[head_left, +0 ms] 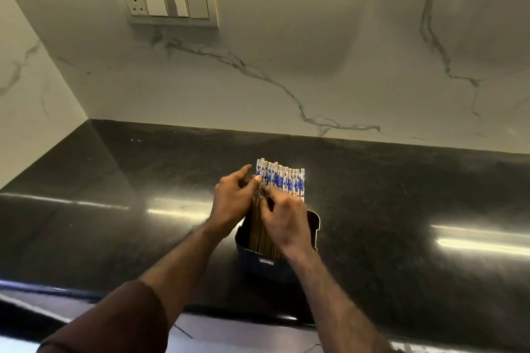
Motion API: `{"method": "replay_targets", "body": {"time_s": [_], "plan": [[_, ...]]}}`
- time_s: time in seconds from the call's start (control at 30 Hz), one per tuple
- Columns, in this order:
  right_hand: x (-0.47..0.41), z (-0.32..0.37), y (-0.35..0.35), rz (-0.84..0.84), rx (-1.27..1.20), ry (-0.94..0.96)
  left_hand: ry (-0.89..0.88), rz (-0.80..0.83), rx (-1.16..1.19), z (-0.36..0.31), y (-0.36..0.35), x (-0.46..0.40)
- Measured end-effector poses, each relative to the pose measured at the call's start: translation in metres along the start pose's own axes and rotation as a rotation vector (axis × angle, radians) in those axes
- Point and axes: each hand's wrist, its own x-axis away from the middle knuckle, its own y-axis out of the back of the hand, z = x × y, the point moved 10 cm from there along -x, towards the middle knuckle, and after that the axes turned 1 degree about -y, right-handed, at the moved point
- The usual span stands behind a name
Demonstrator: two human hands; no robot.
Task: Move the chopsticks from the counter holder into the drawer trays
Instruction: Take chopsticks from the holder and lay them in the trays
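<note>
chopsticks [282, 180]: your bundle stands upright in the holder, near frame centre, slightly toward 5 o'clock. Tops are white with blue floral print, some with a yellowish band; lower shafts are brown wood. Tops line up in an uneven row, fanned side by side.
holder [314, 223]: dark, open-topped box on the black table [401, 209], small label on its near face. It sits close to the table's near edge, at 6 o'clock of the bundle tops.
left hand [233, 199]: at 9 o'clock of the bundle, fingers curled round the leftmost sticks, thumb tip pressed on a printed top.
right hand [282, 221]: at 6 o'clock of the tops, over the holder mouth, fingers bent tight onto the shafts, pinching a few.
hidden: mid shafts covered by both hands; stick count unreadable; label text too blurred; holder's base in shadow behind your right forearm; exactly which sticks each hand grips, cannot tell.
cut off: brown sleeve [114, 321] at 7 o'clock, runs out of frame.
background: marble wall, switch plate [167, 5] at 11 o'clock.
</note>
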Motion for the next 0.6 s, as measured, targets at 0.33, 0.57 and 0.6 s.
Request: {"method": "replay_targets", "body": {"time_s": [0.33, 0.57, 0.6], "plan": [[0.001, -0.007, -0.009, -0.035, -0.016, -0.05, 0.059, 0.068, 0.369, 0.012, -0.007, -0.014], [0.002, -0.006, -0.009, -0.03, -0.003, -0.051, 0.026, 0.001, 0.281, 0.011, 0.004, -0.011], [0.002, -0.005, -0.009, -0.029, -0.003, -0.049, 0.023, -0.02, 0.257, 0.01, 0.006, -0.01]]}}
